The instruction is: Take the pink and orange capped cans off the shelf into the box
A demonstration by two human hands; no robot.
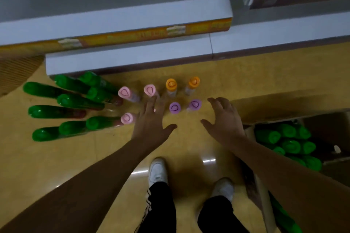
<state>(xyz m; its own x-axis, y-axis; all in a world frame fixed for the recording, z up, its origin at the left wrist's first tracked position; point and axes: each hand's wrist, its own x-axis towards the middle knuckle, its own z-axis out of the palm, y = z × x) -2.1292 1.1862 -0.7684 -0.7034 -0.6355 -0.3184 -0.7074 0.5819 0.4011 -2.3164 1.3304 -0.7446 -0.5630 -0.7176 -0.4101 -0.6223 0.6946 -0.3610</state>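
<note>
Colour rundown from my feed: the floor (189, 73) is a glossy yellowish tan. Standing on it are three pink-capped cans (125, 92), two orange-capped cans (171, 83) and two purple-capped cans (175, 108), each cap with a darker teardrop outline on top. The green-capped cans (64, 100) to the left are bright green, some with reddish bodies. More green caps (289, 145) fill the brown cardboard box (284, 104). The shelves (117, 15) are pale grey-white with a yellow-orange price strip (144, 36). I'm also seeing white shoes (158, 171) and black trousers (161, 210) with a white side stripe.
</note>
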